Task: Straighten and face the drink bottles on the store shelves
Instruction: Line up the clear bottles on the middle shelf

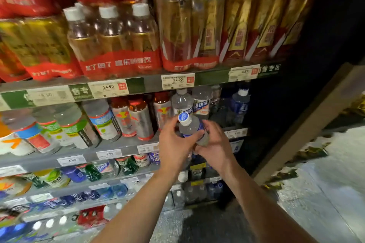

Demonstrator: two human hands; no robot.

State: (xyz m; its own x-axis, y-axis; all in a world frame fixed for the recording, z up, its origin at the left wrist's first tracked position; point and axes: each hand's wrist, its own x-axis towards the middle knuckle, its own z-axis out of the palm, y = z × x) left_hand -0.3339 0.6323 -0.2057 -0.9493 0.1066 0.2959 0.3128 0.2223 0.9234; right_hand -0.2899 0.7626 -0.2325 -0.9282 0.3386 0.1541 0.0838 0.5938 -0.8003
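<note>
Gripping one clear bottle (pixel 192 129) off the shelf (pixel 118 147), left hand (pixel 173 144) and right hand (pixel 214 147) curl around it. Bottles at nine o'clock lean, so most facing looks undone.

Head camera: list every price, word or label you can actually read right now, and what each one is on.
"14.90": price tag on the upper shelf edge.
"17.90": price tag further right on that edge.
"4.99": tag on the lower shelf edge.
"1.99": tag beside it.
Blurred, unreadable: red multipack wrap print, the green shelf strip, the label of the bottle that both hands hold, other tags.
</note>
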